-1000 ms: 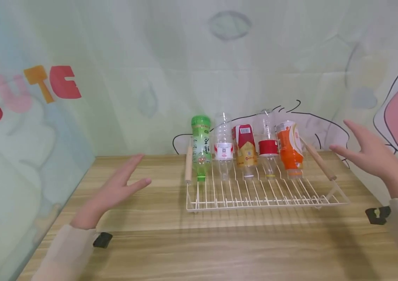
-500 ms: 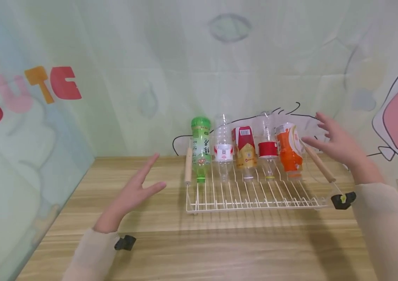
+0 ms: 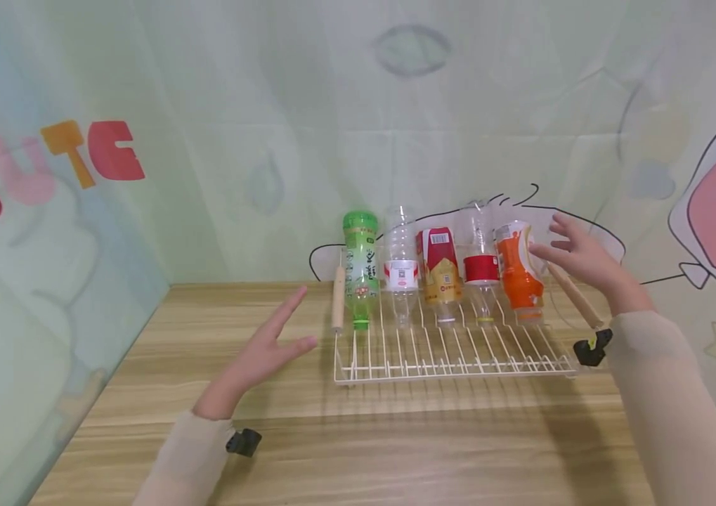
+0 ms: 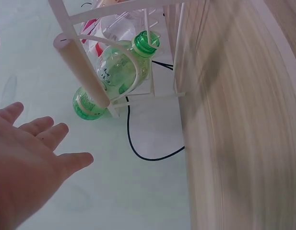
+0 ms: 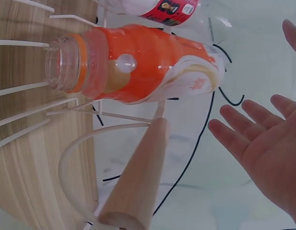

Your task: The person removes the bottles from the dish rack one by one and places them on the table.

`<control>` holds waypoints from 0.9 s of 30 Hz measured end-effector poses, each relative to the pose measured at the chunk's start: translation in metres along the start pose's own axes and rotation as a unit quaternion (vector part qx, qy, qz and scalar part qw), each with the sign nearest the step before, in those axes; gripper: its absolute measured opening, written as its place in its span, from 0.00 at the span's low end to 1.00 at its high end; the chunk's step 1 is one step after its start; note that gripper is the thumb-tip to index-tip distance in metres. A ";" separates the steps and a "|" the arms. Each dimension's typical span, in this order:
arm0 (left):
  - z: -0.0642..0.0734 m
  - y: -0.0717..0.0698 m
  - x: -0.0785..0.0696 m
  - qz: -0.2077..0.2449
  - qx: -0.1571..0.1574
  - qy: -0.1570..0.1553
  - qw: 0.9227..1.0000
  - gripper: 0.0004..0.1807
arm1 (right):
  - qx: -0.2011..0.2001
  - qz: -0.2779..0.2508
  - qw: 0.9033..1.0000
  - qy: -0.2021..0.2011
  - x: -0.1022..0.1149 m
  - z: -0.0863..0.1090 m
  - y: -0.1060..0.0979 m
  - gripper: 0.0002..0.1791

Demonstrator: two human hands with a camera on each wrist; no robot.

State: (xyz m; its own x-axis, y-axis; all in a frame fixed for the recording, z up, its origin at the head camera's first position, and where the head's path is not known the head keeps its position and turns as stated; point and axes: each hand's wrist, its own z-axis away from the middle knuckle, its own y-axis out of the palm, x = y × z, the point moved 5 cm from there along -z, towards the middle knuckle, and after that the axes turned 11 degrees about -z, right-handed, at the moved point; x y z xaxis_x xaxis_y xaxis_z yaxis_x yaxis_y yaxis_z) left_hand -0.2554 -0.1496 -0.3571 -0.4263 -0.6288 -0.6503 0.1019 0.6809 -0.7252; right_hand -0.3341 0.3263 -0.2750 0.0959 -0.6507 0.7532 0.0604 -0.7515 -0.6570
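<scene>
A white wire rack point(image 3: 446, 379) with wooden side handles holds several empty bottles, upside down in a row. From the left come a green bottle point(image 3: 360, 270), a clear bottle with a white label point(image 3: 401, 274), a red and gold bottle point(image 3: 440, 267), a clear bottle with a red label point(image 3: 481, 269) and an orange and white bottle point(image 3: 518, 267). My left hand point(image 3: 263, 358), fingers straight and thumb apart, hovers left of the rack's left handle point(image 3: 338, 299). My right hand point(image 3: 585, 260) is spread beside the orange bottle, above the right handle point(image 5: 138, 177). Neither hand holds anything.
The rack stands on a wood-grain table point(image 3: 395, 450) towards its back edge. Behind and to the left hangs a pale printed cloth point(image 3: 256, 140) with cartoon shapes. Each wrist carries a small black device point(image 3: 244, 443).
Both hands have moved inward towards the rack, the left one rightward and the right one leftward to beside the orange bottle. Rack and bottles stay in place.
</scene>
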 end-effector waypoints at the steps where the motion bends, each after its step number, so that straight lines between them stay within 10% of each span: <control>1: 0.000 0.000 0.000 0.000 -0.001 -0.001 1.000 0.45 | 0.003 -0.002 1.000 0.002 -0.001 -0.002 0.001 0.54; 15: -0.006 0.012 0.009 0.014 0.000 -0.019 1.000 0.45 | 0.033 -0.002 0.998 0.053 -0.024 -0.020 0.014 0.57; 27: -0.006 0.024 0.009 0.022 0.010 -0.026 0.999 0.44 | 0.064 -0.126 0.982 0.126 -0.037 -0.019 0.031 0.60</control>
State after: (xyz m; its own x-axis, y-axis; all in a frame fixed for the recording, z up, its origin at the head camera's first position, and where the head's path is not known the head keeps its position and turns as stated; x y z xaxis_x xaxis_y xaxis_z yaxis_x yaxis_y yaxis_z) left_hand -0.2625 -0.1363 -0.3788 -0.3737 -0.6174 -0.6922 0.1384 0.7008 -0.6998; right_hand -0.3542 0.3247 -0.3227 -0.1869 -0.4641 0.8658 0.1760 -0.8829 -0.4353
